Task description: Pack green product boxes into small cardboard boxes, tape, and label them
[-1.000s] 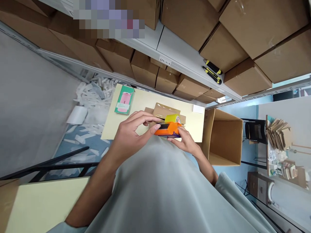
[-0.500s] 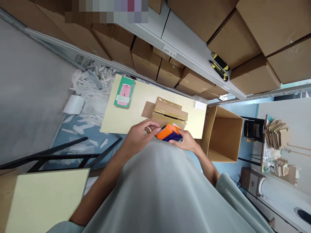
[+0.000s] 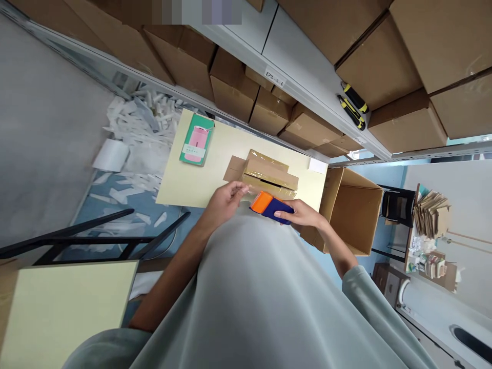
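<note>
My right hand (image 3: 303, 212) grips a small orange and dark blue box (image 3: 272, 206) by its blue end, thumb on the face towards me. Just left of the box, my left hand (image 3: 226, 200) is closed in a pinch, apart from the box. Whatever its fingertips may hold is too small to make out. Behind the small box, a brown cardboard carton (image 3: 269, 171) with shiny tape lies on the pale yellow table (image 3: 169, 179), one flap sticking out to the left. A green box with a pink picture (image 3: 197, 139) lies at the table's left.
A large open cardboard box (image 3: 355, 215) stands right of the table. Above the table's far side runs a shelf (image 3: 292, 82) with brown boxes and two yellow-black utility knives (image 3: 351, 107). White paper scraps (image 3: 142, 128) cover the floor at left. Another pale tabletop (image 3: 73, 307) is at lower left.
The small box has turned so more of its dark blue face shows. My left hand has come off its left end and moved slightly away; my right hand still holds it.
</note>
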A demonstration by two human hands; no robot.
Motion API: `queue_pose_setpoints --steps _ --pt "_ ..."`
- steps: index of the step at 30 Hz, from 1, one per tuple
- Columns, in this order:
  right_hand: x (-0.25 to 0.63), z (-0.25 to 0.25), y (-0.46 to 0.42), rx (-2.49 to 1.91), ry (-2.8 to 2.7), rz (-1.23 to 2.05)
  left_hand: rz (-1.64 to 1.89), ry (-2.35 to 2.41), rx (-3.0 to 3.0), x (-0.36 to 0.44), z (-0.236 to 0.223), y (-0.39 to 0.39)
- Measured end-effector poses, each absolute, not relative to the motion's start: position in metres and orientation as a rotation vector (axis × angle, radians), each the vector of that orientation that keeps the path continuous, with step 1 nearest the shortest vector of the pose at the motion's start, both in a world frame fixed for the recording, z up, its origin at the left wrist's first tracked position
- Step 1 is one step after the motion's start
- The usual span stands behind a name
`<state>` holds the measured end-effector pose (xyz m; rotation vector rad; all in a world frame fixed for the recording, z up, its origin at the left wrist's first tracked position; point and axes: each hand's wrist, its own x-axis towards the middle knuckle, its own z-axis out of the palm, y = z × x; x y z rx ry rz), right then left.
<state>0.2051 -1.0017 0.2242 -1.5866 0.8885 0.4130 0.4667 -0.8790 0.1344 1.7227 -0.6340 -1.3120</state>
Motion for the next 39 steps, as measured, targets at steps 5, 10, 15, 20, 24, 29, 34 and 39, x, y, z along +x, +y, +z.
queue_pose_setpoints --steps 5,10,15,20,24,29,34,39 --pt "0.183 0.237 -1.043 -1.538 0.972 0.482 -1.191 -0.398 1.768 0.506 0.110 -0.893" --pt "0.184 0.234 -1.079 -1.537 0.983 0.539 -1.267 -0.338 1.721 0.511 0.091 -0.909" --pt "0.187 0.207 -1.093 -1.441 0.926 0.558 -1.266 -0.290 1.724 0.507 0.080 -0.912" --pt "0.185 0.177 -1.099 -1.414 0.920 0.555 -1.281 -0.285 1.756 0.507 0.067 -0.916" --pt "0.183 0.166 -1.104 -1.413 0.886 0.562 -1.302 -0.277 1.761 0.506 0.053 -0.918" --pt "0.181 0.163 -1.108 -1.402 0.882 0.570 -1.292 -0.268 1.779 0.507 0.034 -0.925" --pt "0.185 0.162 -1.110 -1.390 0.896 0.565 -1.306 -0.195 1.801 0.490 0.017 -0.944" --pt "0.187 0.161 -1.112 -1.399 0.895 0.544 -1.401 -0.108 1.761 0.469 0.009 -0.953"
